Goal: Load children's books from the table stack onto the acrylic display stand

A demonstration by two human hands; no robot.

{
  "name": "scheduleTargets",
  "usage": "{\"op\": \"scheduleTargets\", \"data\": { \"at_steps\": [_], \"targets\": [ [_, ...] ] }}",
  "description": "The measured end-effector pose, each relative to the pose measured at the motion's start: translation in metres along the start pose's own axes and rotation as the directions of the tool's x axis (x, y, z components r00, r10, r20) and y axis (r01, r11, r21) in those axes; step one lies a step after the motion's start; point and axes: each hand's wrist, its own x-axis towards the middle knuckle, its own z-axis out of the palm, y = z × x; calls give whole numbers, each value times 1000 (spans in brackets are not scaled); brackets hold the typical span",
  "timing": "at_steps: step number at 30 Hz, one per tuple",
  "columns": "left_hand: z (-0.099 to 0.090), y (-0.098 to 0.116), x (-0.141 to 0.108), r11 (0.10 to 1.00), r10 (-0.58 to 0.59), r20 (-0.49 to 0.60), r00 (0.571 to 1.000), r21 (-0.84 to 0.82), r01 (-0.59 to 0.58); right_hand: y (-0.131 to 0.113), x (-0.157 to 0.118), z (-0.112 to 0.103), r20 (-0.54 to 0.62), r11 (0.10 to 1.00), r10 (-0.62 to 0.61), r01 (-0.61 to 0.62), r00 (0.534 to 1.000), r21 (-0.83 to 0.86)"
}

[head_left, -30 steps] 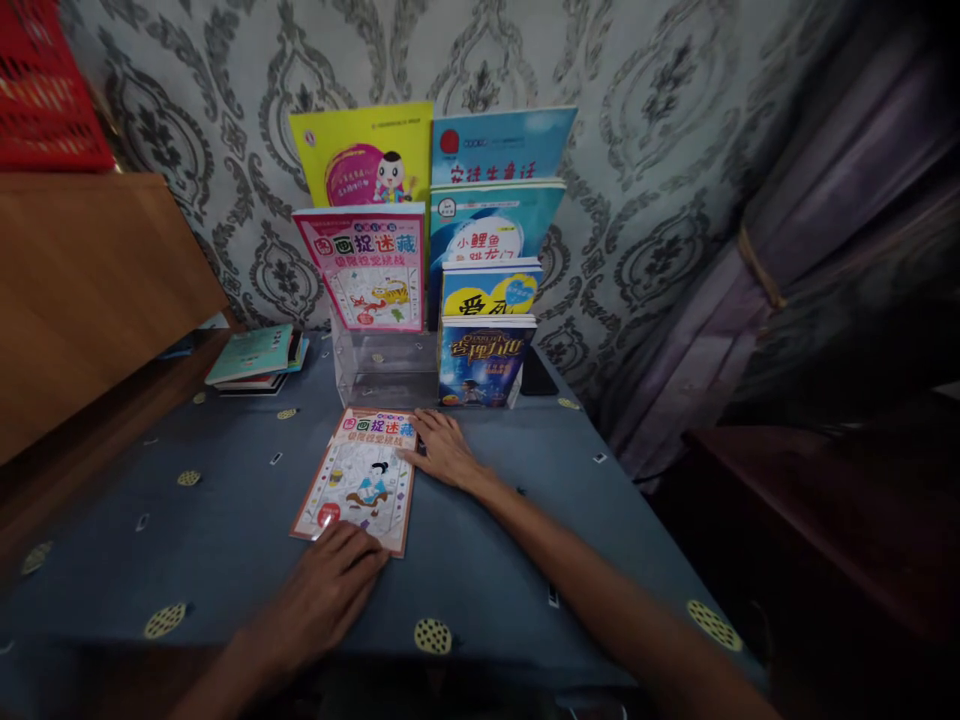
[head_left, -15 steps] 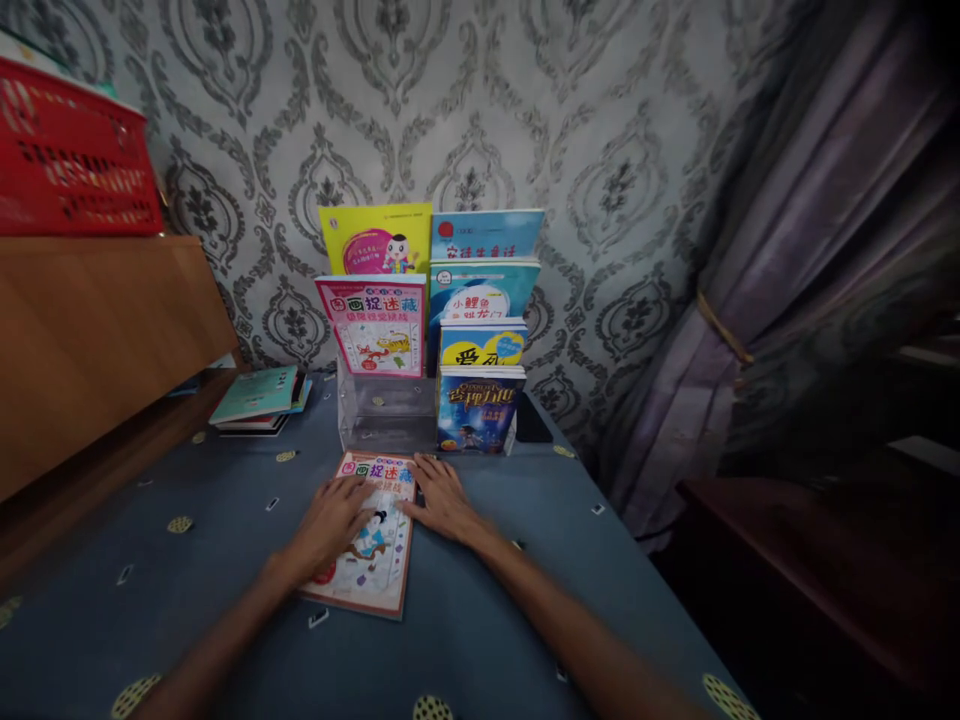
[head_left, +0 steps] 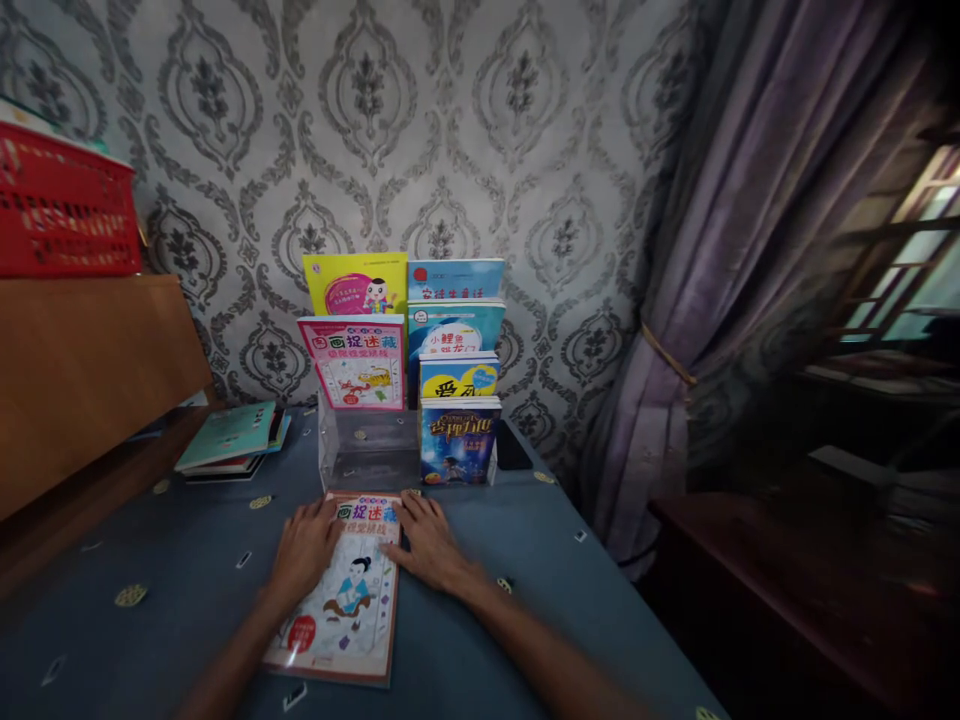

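A picture book (head_left: pixel 352 600) with a white cover, a pinkish border and a drawn figure in blue lies flat on the table in front of me. My left hand (head_left: pixel 304 548) rests flat over its upper left side, fingers stretched forward. On the opposite edge lies my right hand (head_left: pixel 431 540), its thumb spread onto the cover and its fingers near the top right corner. Just behind the book stands a clear tiered rack (head_left: pixel 367 468). It holds a pink book (head_left: pixel 360 375), a yellow book (head_left: pixel 322 280) and, on its right side, several blue-toned books (head_left: pixel 459 445).
Left of the rack lies a small stack of books (head_left: pixel 229 437) with a teal one on top. A dark flat object (head_left: pixel 514 448) sits right of the rack. A wooden cabinet (head_left: pixel 90 370) bears a red basket (head_left: pixel 67 215). A tied purple curtain (head_left: pixel 667 320) hangs at right.
My left hand has slid left from the middle of the cover to its left side, uncovering more of the drawing. My right hand stays at the right edge. The head view has shifted.
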Motion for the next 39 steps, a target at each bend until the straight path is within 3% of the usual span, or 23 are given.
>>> {"op": "scheduleTargets", "data": {
  "at_steps": [5, 8, 10, 12, 15, 17, 19, 24, 27, 29, 31, 34, 37, 39],
  "targets": [
    [7, -15, 7, 979, -3, -44, 999, -206, -6, -2, -3, 0, -23, 1000, -1, 1, 1000, -2],
    [8, -26, 15, 873, -86, -49, 995, -484, 52, -1, -3, 0, -11, 1000, -4, 4, 1000, 7],
    [5, -31, 20, 702, -137, -8, 991, -706, 91, 0, -3, 1, -9, 1000, -12, 13, 1000, 10],
    [1, -35, 22, 447, -218, 73, 973, -879, 166, 1, -4, 2, -9, 1000, -17, 17, 1000, 9],
    [-2, -36, 20, 85, -321, 289, 902, -940, 331, 0, -5, 1, 13, 1000, -15, 15, 1000, 15],
    [-3, -33, 17, -57, -276, 407, 871, -911, 408, -2, -6, 0, 41, 1000, -8, 7, 999, 31],
    [-3, -29, 14, -141, -200, 466, 862, -884, 445, -5, -7, -3, 67, 999, 4, -8, 998, 53],
    [-11, -20, 10, -265, -134, 483, 865, -859, 439, -8, -12, -5, 80, 988, 32, -44, 996, 151],
    [-19, -17, 9, -324, -153, 459, 875, -860, 394, -5, -12, 4, -10, 952, 49, -44, 999, 303],
    [-23, -15, 9, -348, -180, 439, 880, -865, 361, -3, -9, 14, -107, 859, 61, 2, 992, 512],
    [-26, -13, 9, -363, -219, 417, 882, -874, 323, -3, -4, 26, -145, 664, 92, 48, 985, 747],
    [-31, -9, 8, -375, -278, 371, 886, -891, 255, -6, 2, 35, -44, 389, 99, 2, 994, 921],
    [-39, -2, 7, -382, -287, 318, 904, -903, 196, -13, 0, 24, 31, 320, 70, -52, 997, 946],
    [-47, 4, 7, -390, -286, 270, 920, -909, 145, -17, -3, 6, -23, 331, 72, -2, 997, 944]
  ]
}}
